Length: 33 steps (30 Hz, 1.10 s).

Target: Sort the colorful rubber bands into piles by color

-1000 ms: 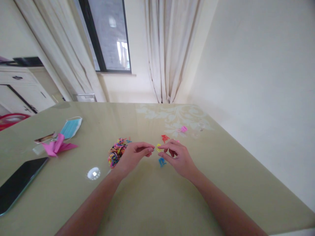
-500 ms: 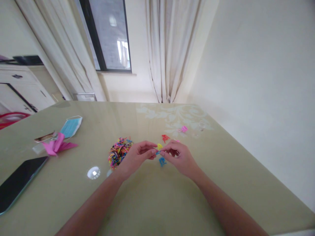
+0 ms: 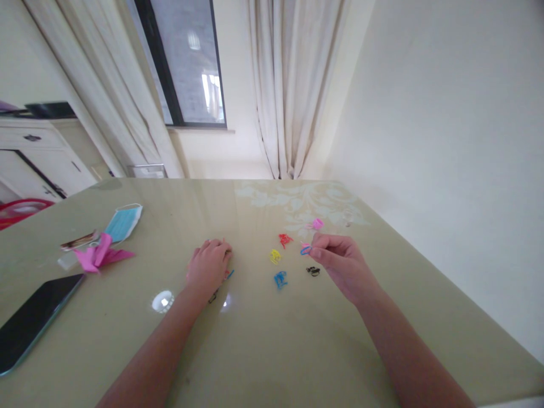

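My left hand lies palm down on the pile of mixed coloured rubber bands, covering most of it; its fingers are curled over the bands. My right hand is raised a little to the right, pinching a small blue rubber band between thumb and forefinger. On the table between the hands lie small sorted clusters: red bands, yellow bands, blue bands, black bands and pink bands farther back.
The glossy beige table meets a white wall on the right. At the left lie a dark phone, a pink folded paper, a blue face mask and a small wrapper. Curtains and a window stand behind.
The hands were together pinching a band between them. Now my left hand has gone back onto the mixed pile and my right hand has moved right, carrying the blue band.
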Available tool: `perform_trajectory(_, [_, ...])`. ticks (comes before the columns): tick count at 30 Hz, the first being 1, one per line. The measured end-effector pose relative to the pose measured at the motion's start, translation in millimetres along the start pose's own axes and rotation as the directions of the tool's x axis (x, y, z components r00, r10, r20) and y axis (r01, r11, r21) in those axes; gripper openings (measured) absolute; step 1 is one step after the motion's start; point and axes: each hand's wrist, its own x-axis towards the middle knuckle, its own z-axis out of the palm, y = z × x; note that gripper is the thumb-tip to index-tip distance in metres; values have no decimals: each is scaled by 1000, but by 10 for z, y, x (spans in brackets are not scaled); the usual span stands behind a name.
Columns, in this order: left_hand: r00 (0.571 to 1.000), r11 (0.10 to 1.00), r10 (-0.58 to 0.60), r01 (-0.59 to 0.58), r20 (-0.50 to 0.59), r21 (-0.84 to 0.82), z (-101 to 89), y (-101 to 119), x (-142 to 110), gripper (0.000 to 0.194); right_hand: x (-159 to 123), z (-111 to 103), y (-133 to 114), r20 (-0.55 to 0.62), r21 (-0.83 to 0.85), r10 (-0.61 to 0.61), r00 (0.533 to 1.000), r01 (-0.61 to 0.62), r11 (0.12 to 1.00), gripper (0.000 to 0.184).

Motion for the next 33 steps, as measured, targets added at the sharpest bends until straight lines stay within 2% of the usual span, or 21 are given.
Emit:
perform_trajectory(3, [1000,1000,3,-4,-5,-8,-17,2,18,27,35,18,96,171,-192,102,980,-69,979,29])
perform_trajectory(6, [999,1000,-4,3,-33,-11,-29,17,17,27,65,98,294,280,-443,210,937,-68,894,21])
perform_trajectory(9, [996,999,-36,33,-78,-39,-21,28,20,26,66,191,505,295,-585,259,920,-40,810,15])
perform_trajectory(11, [991,994,-59,47,-121,-102,-14,23,31,26,60,220,594,268,-660,262,927,-21,751,15])
perform_trajectory(14, [982,947,-97,42,-159,-318,-27,6,56,27,71,208,626,197,-740,209,958,6,672,20])
perform_trajectory(16, [981,865,-128,38,-147,-500,-60,10,67,27,91,196,606,191,-730,167,967,27,682,22])
perform_trajectory(19, [990,680,-112,15,-84,-733,-118,81,58,30,113,233,563,190,-643,67,980,72,762,19])
perform_trajectory(22, [999,468,39,-16,3,-884,-136,226,10,34,96,336,534,165,-522,-64,984,142,841,18])
perform_trajectory(25, [976,298,196,31,93,-954,-117,368,-60,33,55,434,522,158,-437,-122,980,181,881,27])
perform_trajectory(28, [955,212,261,88,144,-973,-109,434,-109,32,29,481,526,164,-427,-128,978,187,885,25])
perform_trajectory(33, [930,177,324,121,173,-977,-152,418,-126,29,41,484,556,144,-422,-112,983,163,892,18])
